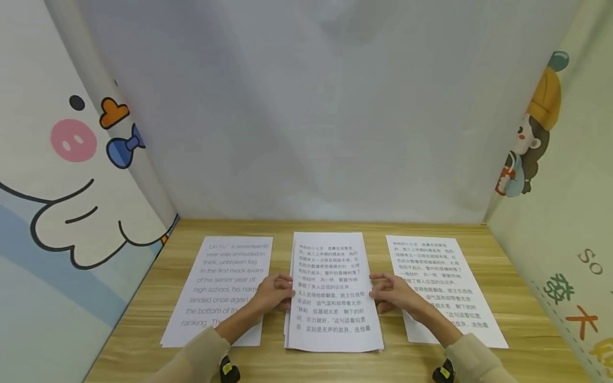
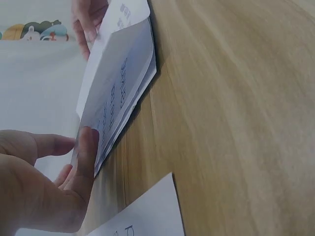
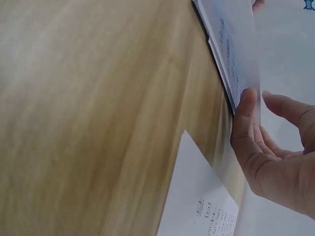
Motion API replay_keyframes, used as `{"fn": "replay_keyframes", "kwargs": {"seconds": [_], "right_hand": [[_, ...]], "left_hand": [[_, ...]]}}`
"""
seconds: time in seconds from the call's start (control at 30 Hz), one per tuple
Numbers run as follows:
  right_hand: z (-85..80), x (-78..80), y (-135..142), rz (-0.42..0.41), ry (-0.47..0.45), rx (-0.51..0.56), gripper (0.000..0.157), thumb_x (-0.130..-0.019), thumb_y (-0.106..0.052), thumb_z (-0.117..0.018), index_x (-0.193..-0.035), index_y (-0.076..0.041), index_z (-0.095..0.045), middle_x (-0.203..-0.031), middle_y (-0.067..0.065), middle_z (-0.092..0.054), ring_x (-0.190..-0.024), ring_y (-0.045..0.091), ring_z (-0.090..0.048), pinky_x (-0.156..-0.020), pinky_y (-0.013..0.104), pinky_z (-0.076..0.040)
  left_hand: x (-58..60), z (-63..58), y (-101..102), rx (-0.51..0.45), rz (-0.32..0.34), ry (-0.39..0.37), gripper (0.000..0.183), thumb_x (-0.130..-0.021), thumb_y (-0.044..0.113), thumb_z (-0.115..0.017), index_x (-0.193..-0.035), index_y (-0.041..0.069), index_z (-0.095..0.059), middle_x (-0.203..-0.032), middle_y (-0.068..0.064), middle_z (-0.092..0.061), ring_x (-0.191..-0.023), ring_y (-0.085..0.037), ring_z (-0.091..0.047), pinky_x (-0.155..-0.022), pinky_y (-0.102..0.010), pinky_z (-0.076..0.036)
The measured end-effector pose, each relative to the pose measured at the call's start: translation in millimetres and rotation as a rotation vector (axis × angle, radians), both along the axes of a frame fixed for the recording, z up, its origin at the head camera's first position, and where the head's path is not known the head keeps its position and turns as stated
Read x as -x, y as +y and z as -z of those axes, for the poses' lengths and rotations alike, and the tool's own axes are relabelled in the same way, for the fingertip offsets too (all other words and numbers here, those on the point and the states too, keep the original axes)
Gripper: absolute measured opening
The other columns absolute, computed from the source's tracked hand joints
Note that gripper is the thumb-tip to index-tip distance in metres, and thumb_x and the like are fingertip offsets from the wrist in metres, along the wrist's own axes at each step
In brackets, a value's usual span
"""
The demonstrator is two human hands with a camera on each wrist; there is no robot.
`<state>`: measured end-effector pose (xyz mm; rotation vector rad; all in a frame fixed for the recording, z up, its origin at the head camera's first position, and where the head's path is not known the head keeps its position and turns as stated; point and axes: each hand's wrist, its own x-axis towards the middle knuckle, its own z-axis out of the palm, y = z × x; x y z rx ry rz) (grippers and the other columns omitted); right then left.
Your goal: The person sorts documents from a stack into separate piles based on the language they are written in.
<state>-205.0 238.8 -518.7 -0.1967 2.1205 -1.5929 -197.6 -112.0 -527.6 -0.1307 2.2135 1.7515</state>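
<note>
In the head view a white sheet of paper [image 1: 330, 298] printed with Chinese text is at the middle of the table. My left hand [image 1: 272, 295] pinches its left edge between thumb and fingers. At the right edge, my right hand [image 1: 394, 293] holds it the same way. Both wrist views show the sheet raised over a stack of printed papers [image 2: 143, 81], whose edges stick out a little below it. In the right wrist view, the thumb and fingers of my right hand [image 3: 275, 152] lie on either side of the sheet's edge.
To the left lies a pile of sheets with English text [image 1: 215, 287], partly covered by my left arm. A sheet with Chinese text [image 1: 431, 255] lies to the right, under my right forearm. Behind the wooden table [image 1: 129, 340] hangs a pale cloth [image 1: 306, 117], with cartoon-printed panels at both sides.
</note>
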Motion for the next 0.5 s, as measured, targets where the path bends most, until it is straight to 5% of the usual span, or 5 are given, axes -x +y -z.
{"fn": "replay_keyframes", "kwargs": {"seconds": [0.5], "right_hand": [[4.6,-0.6,-2.3,0.052,-0.052,0.014,0.071,-0.096,-0.008,-0.068,-0.151,0.014,-0.029,-0.097,0.003,-0.074,-0.084,0.014,-0.073,-0.071,0.026,-0.063]], "left_hand": [[1.5,0.8,5.1,0.036,0.000,0.002,0.056,-0.087,-0.005,-0.068,-0.140,-0.004,-0.052,-0.110,-0.018,-0.068,-0.074,-0.016,-0.068,-0.066,-0.030,-0.062]]}}
